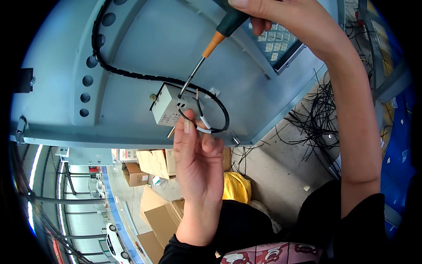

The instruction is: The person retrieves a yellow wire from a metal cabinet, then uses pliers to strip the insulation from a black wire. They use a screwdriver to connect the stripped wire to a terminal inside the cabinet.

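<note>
My right hand (281, 13) is closed around the dark green and orange handle of a screwdriver (214, 43). The shaft slants down left, its tip in or against the upper face of a small white box (165, 105) with round holes. Below, my left hand (198, 158) pinches a thin black wire (183, 115), whose bare end is at a hole in the box. A second black wire (200, 104) stands up beside it with bare copper at its end. White sleeves (205, 122) sit on the wires, which come from a black wrapped cable (132, 75).
The box is on a light blue-grey metal panel (145, 39) with a row of round holes at left. Loose black wires (314, 119) lie tangled on the floor at right. Cardboard boxes (154, 163) and a yellow bag (236, 187) are below; a white car (116, 242) stands farther off.
</note>
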